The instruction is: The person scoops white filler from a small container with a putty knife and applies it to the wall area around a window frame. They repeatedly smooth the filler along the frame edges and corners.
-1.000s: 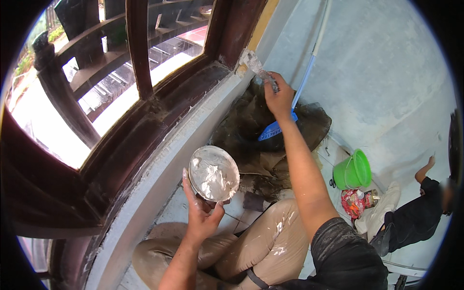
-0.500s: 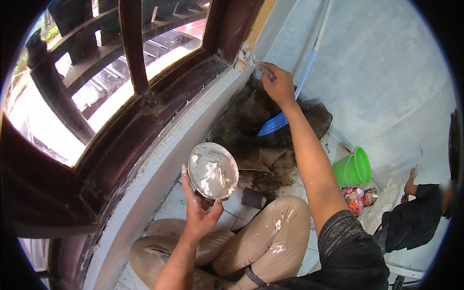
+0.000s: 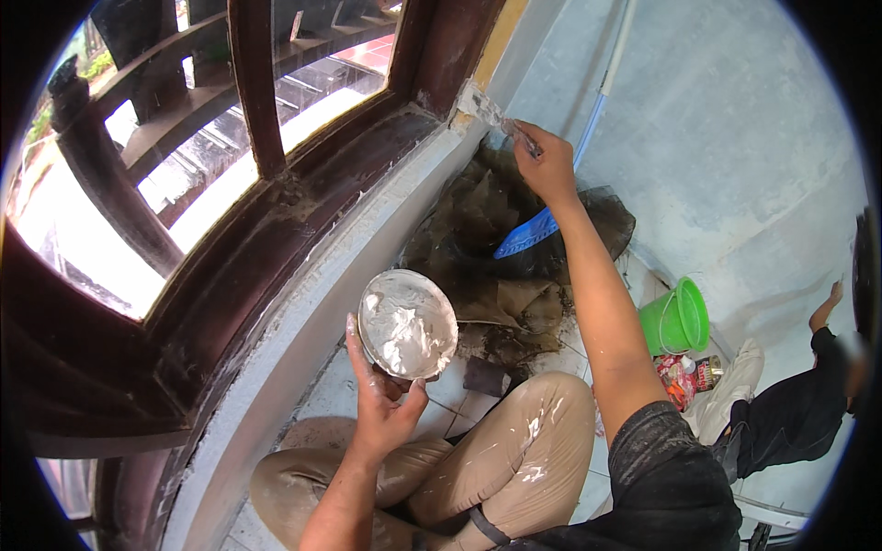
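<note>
My left hand (image 3: 388,415) holds up a round bowl (image 3: 424,292), its fingers and thumb around the side and underside. White putty (image 3: 404,342) lies in the bowl and smears its inner wall. Stretched out toward the window corner, my right hand (image 3: 548,167) grips a putty knife (image 3: 491,108) by its handle. The blade is coated with white paste and lies at the end of the pale sill (image 3: 317,275), where it meets the wall beside the dark wooden window frame (image 3: 322,197). Whether the blade presses on the surface is hard to tell.
Below the corner lies dark crumpled sheeting (image 3: 496,216) with a blue broom-like tool (image 3: 528,236) across it. A dark block (image 3: 484,376) rests on the tiles near my knee. To the right are a green bucket (image 3: 673,319), a can (image 3: 707,373) and another person (image 3: 790,413) by the wall.
My right hand has shifted slightly right and down, and more of the knife blade shows. The other person's arm has reached higher along the wall. The bowl stays nearly in place.
</note>
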### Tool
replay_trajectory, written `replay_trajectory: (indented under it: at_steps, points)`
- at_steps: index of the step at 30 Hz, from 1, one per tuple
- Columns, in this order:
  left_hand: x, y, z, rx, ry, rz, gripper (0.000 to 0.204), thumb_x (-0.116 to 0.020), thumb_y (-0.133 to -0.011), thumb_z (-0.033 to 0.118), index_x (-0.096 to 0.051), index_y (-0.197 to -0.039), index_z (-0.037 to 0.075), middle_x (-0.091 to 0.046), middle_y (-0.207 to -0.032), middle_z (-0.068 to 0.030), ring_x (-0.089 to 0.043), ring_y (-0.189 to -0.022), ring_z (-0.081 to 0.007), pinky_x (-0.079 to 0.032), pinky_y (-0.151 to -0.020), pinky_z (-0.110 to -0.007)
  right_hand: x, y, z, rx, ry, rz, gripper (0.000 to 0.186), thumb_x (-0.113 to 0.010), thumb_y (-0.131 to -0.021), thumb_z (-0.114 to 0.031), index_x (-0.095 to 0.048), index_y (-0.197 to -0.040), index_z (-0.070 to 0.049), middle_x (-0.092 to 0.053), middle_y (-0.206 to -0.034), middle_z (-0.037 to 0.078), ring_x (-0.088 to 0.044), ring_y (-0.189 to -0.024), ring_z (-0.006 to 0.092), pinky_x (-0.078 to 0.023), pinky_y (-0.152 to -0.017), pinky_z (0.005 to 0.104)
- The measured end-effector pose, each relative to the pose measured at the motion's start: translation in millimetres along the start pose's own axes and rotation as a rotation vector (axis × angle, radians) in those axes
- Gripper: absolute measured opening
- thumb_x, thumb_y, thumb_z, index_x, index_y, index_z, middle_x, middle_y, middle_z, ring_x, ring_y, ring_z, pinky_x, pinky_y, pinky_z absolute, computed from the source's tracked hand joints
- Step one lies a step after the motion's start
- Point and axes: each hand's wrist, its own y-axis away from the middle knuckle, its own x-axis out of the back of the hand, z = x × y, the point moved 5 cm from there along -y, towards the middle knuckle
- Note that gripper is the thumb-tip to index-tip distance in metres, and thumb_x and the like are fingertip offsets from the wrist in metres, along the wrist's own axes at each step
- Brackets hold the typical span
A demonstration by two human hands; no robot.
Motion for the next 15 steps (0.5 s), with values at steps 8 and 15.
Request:
replay_trajectory:
  at_steps: [8, 15]
  points:
    - [-3.5, -0.7, -1.9, 0.007, -0.03, 0.0, 0.122, -0.055, -0.092, -0.021, 0.024, -0.175, 0.02, -0.027, -0.175, -0.0192, -0.054, -0.146, -0.0283, -0.056, -0.111, -0.042, -8.9, 0.1, -8.3, 0.044, -0.089, 0.051, 0.033, -0.074, -0.093, -0.014, -0.082, -0.122, 0.0, -0.077, -0.093, 0.028, -0.077, -0.078, 0.038, -0.06, -0.075, 0.0417]
    - [-0.2, -1.2, 0.7, 0.033, -0.132, 0.032, 0.124, -0.058, -0.092, -0.02, 0.024, -0.175, 0.021, -0.03, -0.172, -0.0222, -0.055, -0.146, -0.03, -0.054, -0.109, -0.039, 2.7, 9.9, -15.4, -0.022, -0.028, 0.02, 0.033, -0.074, -0.092, -0.014, -0.081, -0.121, 0.0, -0.076, -0.091, 0.028, -0.076, -0.081, 0.042, -0.059, -0.075, 0.0434]
